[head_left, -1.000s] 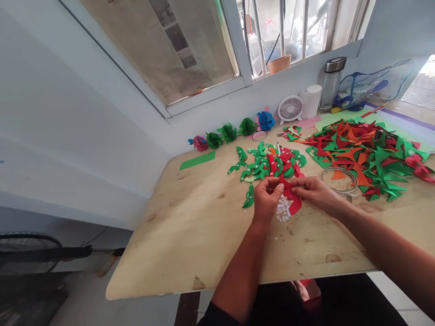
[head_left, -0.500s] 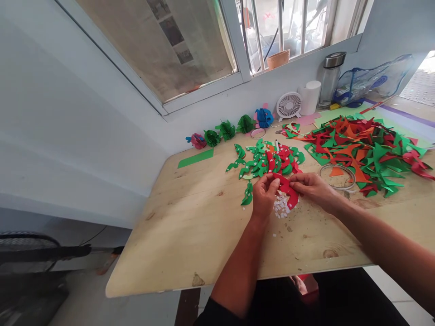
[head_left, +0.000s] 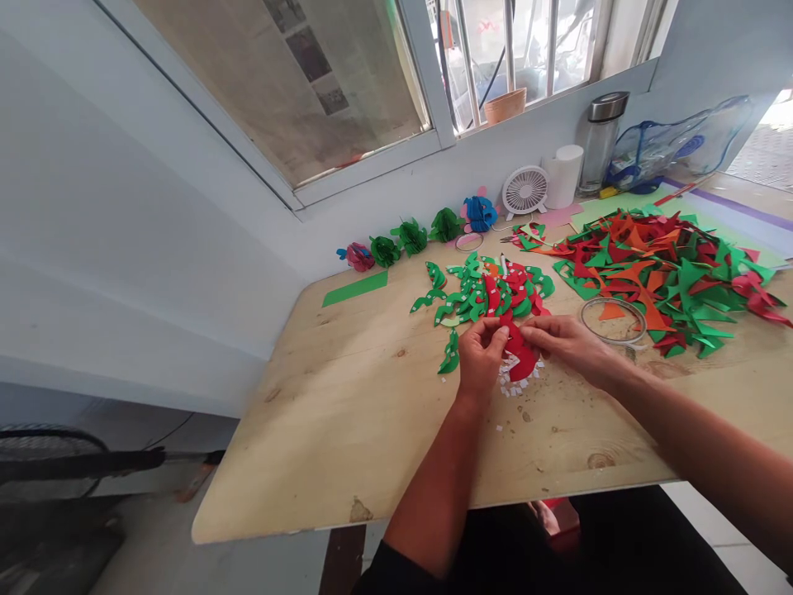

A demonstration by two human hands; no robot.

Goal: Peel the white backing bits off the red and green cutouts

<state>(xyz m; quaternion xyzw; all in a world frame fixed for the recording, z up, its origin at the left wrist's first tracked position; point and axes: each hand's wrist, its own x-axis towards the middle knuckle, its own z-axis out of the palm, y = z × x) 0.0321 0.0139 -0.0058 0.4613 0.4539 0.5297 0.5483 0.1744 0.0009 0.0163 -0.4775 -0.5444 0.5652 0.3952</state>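
Observation:
A red paper cutout [head_left: 521, 360] is held between my hands above the wooden table. My left hand [head_left: 481, 354] pinches its left edge, thumb on top. At its upper right edge, the fingers of my right hand [head_left: 557, 340] are closed together on the paper. Beneath the cutout lie several small white squares [head_left: 514, 388], partly covered by it. Just beyond my hands is a cluster of green and red paper pieces [head_left: 474, 297] dotted with white squares. One green piece [head_left: 450, 354] lies beside my left hand.
A large heap of paper scraps [head_left: 650, 273] lies at the right, with a tape roll [head_left: 613, 321] at its near edge. Along the wall stand folded paper figures [head_left: 412, 237], a small white fan [head_left: 525, 191] and a glass bottle [head_left: 600, 145]. A green strip [head_left: 355, 288] lies at the left.
The red cutout has turned between my fingers, its curved part now spreading over more of the white squares. My right hand has shifted slightly left; my left hand stays nearly in place.

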